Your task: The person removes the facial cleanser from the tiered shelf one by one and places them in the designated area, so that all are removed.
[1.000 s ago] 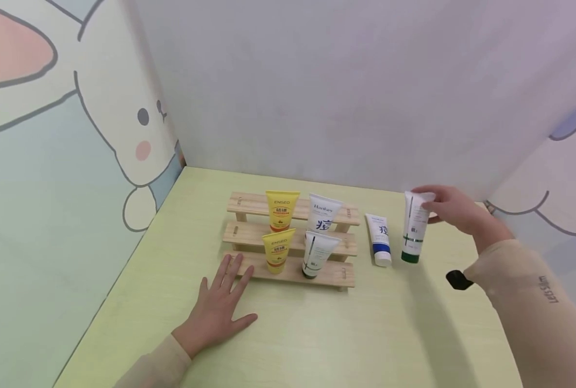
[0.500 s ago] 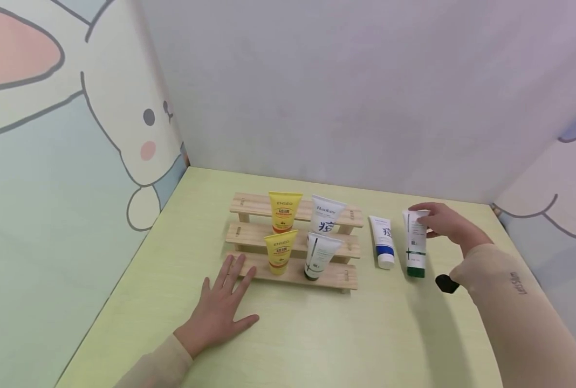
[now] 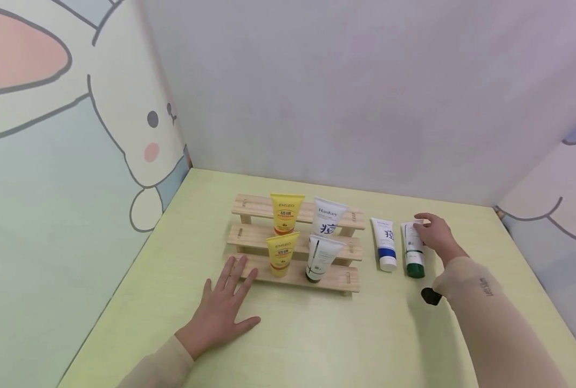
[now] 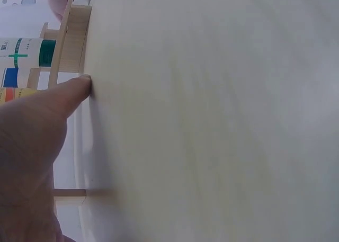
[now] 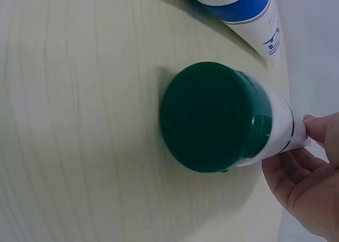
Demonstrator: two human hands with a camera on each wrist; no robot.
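My right hand point(image 3: 436, 236) pinches the crimped end of a white squeeze tube with a green cap point(image 3: 413, 253); its thumb and fingers show at that end in the right wrist view. The tube lies on or very near the table, cap toward me. Just left of it lies a white tube with a blue band point(image 3: 385, 245). My left hand point(image 3: 218, 312) rests with fingers spread, its fingertips at the lowest step of a wooden three-step rack point(image 3: 336, 276). On the rack stand two yellow tubes point(image 3: 282, 254), a white blue-lettered tube point(image 3: 328, 216) and a white tube with a dark cap point(image 3: 321, 257).
The pale yellow-green table point(image 3: 317, 339) meets a plain back wall point(image 3: 341, 97). Side walls carry cartoon drawings, with a rabbit point(image 3: 137, 108) at left. A black object point(image 3: 431, 296) sticks out by the right sleeve.
My right hand has lowered the green-capped tube from upright to lying beside the blue-banded tube. The hand has moved slightly down and left. My left hand has stayed in place on the table.
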